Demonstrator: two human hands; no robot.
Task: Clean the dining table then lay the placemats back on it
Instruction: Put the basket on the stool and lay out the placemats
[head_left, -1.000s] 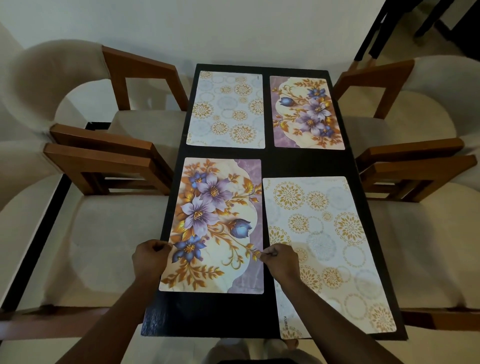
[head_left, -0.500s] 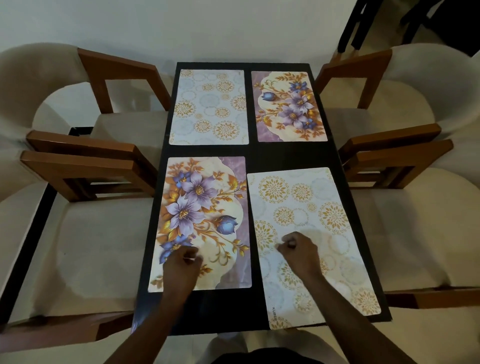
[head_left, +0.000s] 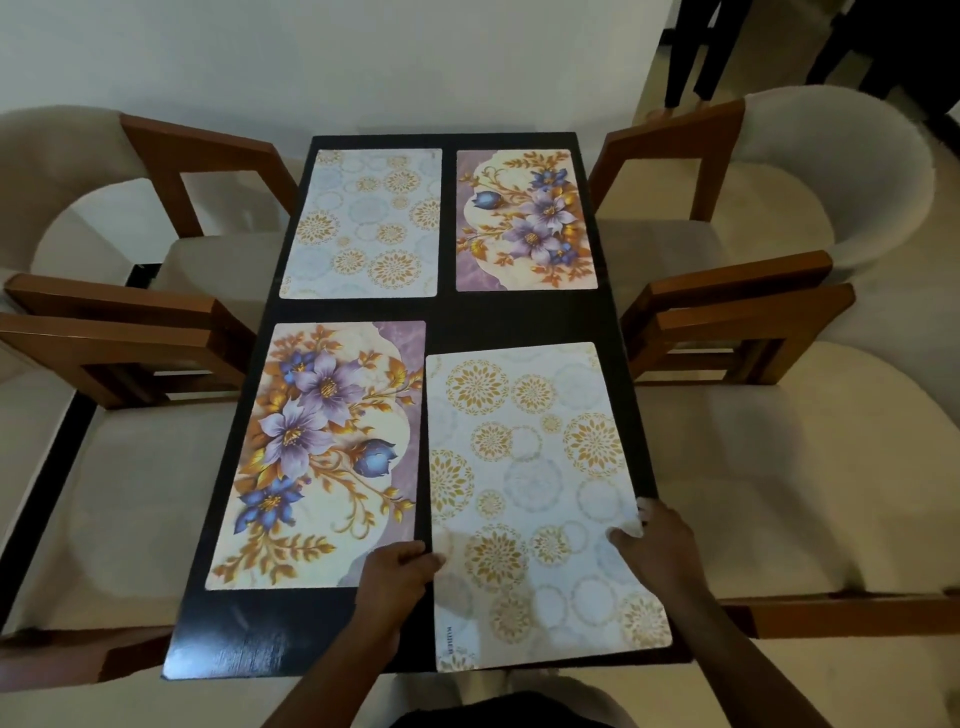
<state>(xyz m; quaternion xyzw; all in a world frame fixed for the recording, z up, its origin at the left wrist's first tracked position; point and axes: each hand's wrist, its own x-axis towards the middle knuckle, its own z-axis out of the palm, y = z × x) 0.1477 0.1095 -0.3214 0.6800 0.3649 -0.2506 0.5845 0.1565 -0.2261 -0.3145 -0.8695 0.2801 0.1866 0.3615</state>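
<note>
Four placemats are lying on the black dining table (head_left: 332, 639). The near-right medallion placemat (head_left: 530, 499) is sitting skewed, its near edge overhanging the table's front edge. The left hand (head_left: 397, 577) is pinching that mat's left edge with fingers closed on it; the right hand (head_left: 657, 540) is gripping its right edge. The floral placemat (head_left: 322, 457) is lying just beside the mat's left edge. Two more are resting at the table's far end.

The near right placemat (head_left: 540, 499) carries small dark lettering along its near left edge, too blurred to read.
</note>
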